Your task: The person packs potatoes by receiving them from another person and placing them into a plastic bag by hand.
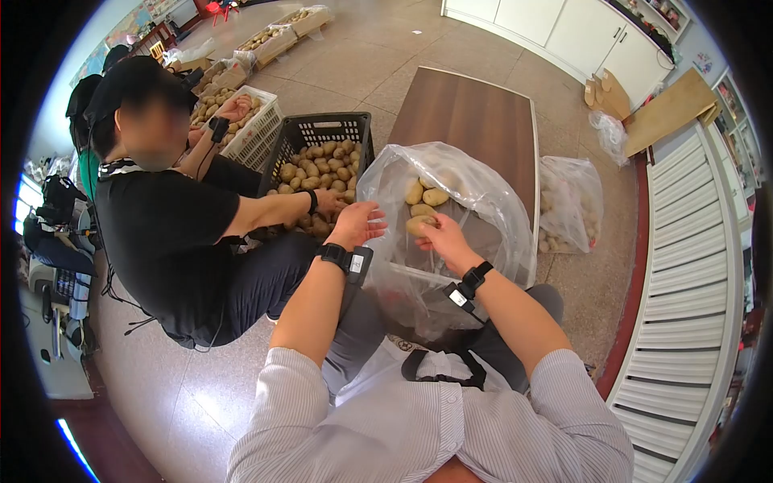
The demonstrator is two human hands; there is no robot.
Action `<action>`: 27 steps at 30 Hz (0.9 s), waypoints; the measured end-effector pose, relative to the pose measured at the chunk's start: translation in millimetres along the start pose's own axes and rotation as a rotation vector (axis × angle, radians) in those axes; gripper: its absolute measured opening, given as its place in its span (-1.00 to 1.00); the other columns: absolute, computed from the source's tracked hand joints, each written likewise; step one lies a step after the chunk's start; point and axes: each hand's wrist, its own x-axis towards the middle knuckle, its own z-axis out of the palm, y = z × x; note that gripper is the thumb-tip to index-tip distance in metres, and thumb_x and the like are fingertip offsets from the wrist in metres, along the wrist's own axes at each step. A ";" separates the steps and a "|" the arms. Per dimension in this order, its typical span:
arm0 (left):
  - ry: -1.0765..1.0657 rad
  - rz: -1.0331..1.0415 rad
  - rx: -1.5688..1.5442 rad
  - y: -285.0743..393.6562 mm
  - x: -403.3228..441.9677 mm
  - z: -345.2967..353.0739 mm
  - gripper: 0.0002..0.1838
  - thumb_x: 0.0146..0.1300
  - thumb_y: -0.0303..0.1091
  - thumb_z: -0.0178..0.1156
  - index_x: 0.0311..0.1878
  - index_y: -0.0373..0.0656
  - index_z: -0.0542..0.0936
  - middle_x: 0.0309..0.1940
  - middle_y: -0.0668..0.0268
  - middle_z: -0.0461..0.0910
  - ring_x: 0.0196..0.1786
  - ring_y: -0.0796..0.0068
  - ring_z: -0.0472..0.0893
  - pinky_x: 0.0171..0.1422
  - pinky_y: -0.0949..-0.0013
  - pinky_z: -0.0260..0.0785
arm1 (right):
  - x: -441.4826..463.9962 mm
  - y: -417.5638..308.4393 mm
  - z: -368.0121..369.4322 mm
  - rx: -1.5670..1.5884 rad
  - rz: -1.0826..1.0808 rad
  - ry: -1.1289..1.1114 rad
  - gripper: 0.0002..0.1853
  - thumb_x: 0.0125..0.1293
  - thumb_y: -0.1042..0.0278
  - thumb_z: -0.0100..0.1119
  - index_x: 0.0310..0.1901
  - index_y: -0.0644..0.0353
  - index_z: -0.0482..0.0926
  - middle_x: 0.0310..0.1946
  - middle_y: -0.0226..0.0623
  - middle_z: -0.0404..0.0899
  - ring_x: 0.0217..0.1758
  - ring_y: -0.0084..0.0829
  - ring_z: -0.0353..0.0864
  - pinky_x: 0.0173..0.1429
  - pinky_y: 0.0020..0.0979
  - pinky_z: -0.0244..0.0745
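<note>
Brown wood-grain tabletop seen ahead of the right hand. Clear plastic bag: mouth spread wide around that hand. Black crate: set ahead and leftward of the left hand, stocked with crate potatoes, over which a co-worker's hand is placed, just beyond the left. Left hand: fingers parted, nothing gripped; contact with the bag's rim cannot be told. Right hand: thumb and fingers closed on one potato. Loose potatoes grouped just ahead of it, inside the bag. Held potato: within the bag's mouth, at the right fingertips, long axis roughly crosswise, free end turned toward the left hand; right hand nearer. Leftward travel bounded by the rim between the hands; more room judged on the right hand's outer side
</note>
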 end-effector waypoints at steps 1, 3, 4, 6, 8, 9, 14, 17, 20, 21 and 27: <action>0.001 -0.001 0.000 0.5 -3.3 4.1 -0.60 0.38 -0.19 0.12 0.14 -0.23 0.37 0.01 0.10 0.49 -0.20 0.16 0.62 -0.21 0.20 0.54 | -0.2 -5.0 6.4 -0.010 0.014 -0.008 -0.61 0.36 0.17 0.15 0.07 0.30 0.48 -0.20 -0.27 0.60 -0.33 -0.50 0.65 -0.30 -0.52 0.54; -0.056 -0.059 0.132 1.7 -10.8 12.5 -0.57 0.43 -0.08 0.04 0.17 -0.20 0.36 0.00 0.12 0.53 -0.18 0.21 0.63 -0.22 0.28 0.51 | -0.6 -14.8 16.4 -0.022 0.028 -0.015 -0.60 0.39 0.12 0.13 0.05 0.31 0.50 -0.22 -0.27 0.60 -0.37 -0.51 0.64 -0.32 -0.53 0.53; -0.059 -0.059 0.130 2.0 -14.5 17.6 -0.57 0.43 -0.08 0.04 0.17 -0.20 0.36 0.00 0.12 0.53 -0.18 0.21 0.63 -0.22 0.28 0.51 | -1.4 -19.2 19.3 -0.082 0.013 -0.016 -0.57 0.40 0.06 0.12 0.02 0.30 0.51 -0.25 -0.29 0.60 -0.40 -0.52 0.62 -0.35 -0.53 0.51; -0.147 -0.095 0.182 1.7 -17.9 22.5 -0.57 0.45 -0.04 0.02 0.14 -0.21 0.41 -0.07 0.14 0.57 -0.23 0.25 0.65 -0.26 0.33 0.50 | -0.3 -25.6 24.7 -0.142 -0.002 -0.016 -0.55 0.40 0.00 0.11 0.00 0.30 0.53 -0.28 -0.31 0.60 -0.43 -0.54 0.60 -0.37 -0.54 0.49; -0.225 -0.088 0.144 0.3 -17.8 21.5 -0.59 0.45 -0.05 0.02 0.11 -0.20 0.45 -0.11 0.15 0.60 -0.25 0.28 0.65 -0.28 0.35 0.50 | 1.2 -29.0 27.8 -0.214 -0.024 -0.057 -0.59 0.43 0.00 0.07 -0.06 0.26 0.54 -0.31 -0.39 0.54 -0.46 -0.63 0.47 -0.39 -0.55 0.42; -0.300 -0.082 0.107 0.9 -17.8 21.1 -0.61 0.45 -0.06 0.03 0.08 -0.20 0.48 -0.16 0.17 0.62 -0.28 0.31 0.65 -0.30 0.37 0.50 | 0.5 -31.3 29.3 -0.213 -0.024 -0.055 -0.59 0.43 0.00 0.07 -0.06 0.26 0.54 -0.31 -0.39 0.54 -0.46 -0.63 0.47 -0.39 -0.55 0.42; -0.310 -0.030 0.105 3.6 -15.4 16.9 -0.68 0.44 -0.14 0.08 0.03 -0.19 0.52 -0.22 0.20 0.64 -0.30 0.34 0.65 -0.30 0.39 0.50 | 3.1 -27.3 33.3 -0.164 -0.073 -0.038 -0.61 0.46 0.00 -0.01 -0.10 0.22 0.55 -0.36 -0.44 0.52 -0.48 -0.64 0.44 -0.42 -0.55 0.41; -0.239 0.010 0.086 2.8 -5.8 8.9 -0.71 0.42 -0.18 0.10 0.04 -0.19 0.51 -0.20 0.21 0.64 -0.30 0.36 0.65 -0.31 0.38 0.50 | 12.4 -10.1 19.6 -0.211 -0.095 0.000 -0.62 0.48 0.02 -0.04 -0.02 0.20 0.56 -0.31 -0.39 0.56 -0.44 -0.61 0.49 -0.41 -0.52 0.42; -0.159 0.065 0.023 5.2 -0.9 -6.0 -0.72 0.41 -0.21 0.09 0.05 -0.17 0.50 -0.19 0.22 0.63 -0.30 0.36 0.65 -0.29 0.36 0.51 | 18.6 4.1 -0.4 -0.299 -0.027 0.065 -0.60 0.46 0.05 0.00 0.05 0.22 0.54 -0.23 -0.31 0.60 -0.39 -0.54 0.56 -0.33 -0.45 0.48; -0.112 0.102 -0.019 6.2 -0.2 -9.6 -0.73 0.41 -0.22 0.08 0.06 -0.15 0.50 -0.19 0.21 0.63 -0.31 0.35 0.64 -0.28 0.35 0.51 | 23.8 14.2 -12.2 -0.299 -0.024 0.064 -0.60 0.46 0.05 0.00 0.05 0.22 0.54 -0.23 -0.31 0.60 -0.39 -0.54 0.56 -0.33 -0.45 0.48; 0.207 0.173 -0.266 9.4 17.2 -33.5 -0.72 0.42 -0.25 0.03 0.08 -0.18 0.44 -0.16 0.18 0.57 -0.32 0.28 0.59 -0.24 0.25 0.53 | 35.4 31.5 -77.7 -0.793 -0.158 0.236 -0.58 0.35 0.16 0.03 0.08 0.30 0.52 0.01 0.12 0.57 0.16 0.02 0.51 0.21 -0.12 0.40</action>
